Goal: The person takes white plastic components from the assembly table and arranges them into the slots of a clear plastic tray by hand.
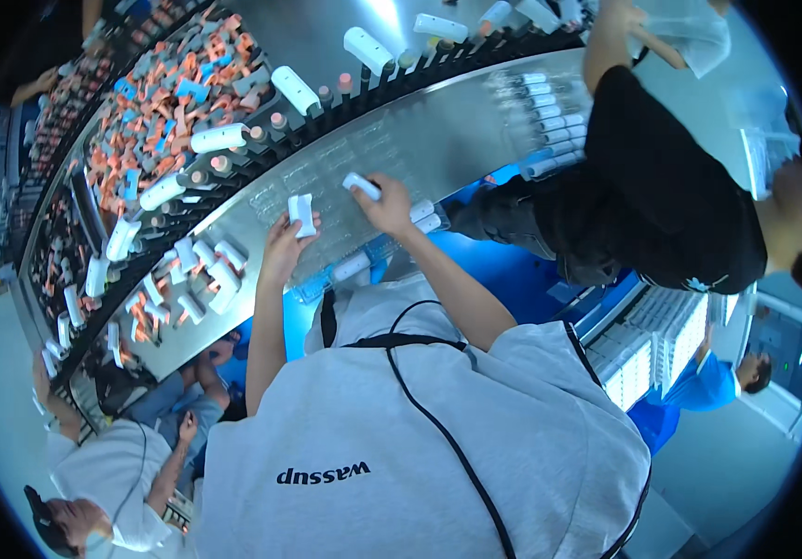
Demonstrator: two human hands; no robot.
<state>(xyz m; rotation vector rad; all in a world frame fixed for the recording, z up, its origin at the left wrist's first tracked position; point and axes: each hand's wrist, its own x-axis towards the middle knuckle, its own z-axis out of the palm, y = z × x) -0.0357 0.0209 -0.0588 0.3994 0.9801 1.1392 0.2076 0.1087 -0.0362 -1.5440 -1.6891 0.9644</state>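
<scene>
My left hand (pixel 282 248) grips a white plastic casing (pixel 302 215), held upright with a hollow or notched side showing. To its right, my right hand (pixel 386 205) has its fingers closed round another white plastic casing (pixel 362 185), whose smooth side faces up. Both hands are over a clear plastic tray (pixel 326 177) with moulded compartments on the metal table. Close to my body, more white casings (pixel 427 220) lie in the tray's near right part, and one casing (pixel 352 267) rests at its near edge.
A curved conveyor (pixel 233 177) carries white casings on dark upright holders. Beyond it lies a heap of orange, grey and blue parts (pixel 173 98). Loose casings (pixel 191 270) are piled at left. A co-worker in black (pixel 680 186) stands at right; another person (pixel 112 475) sits at left.
</scene>
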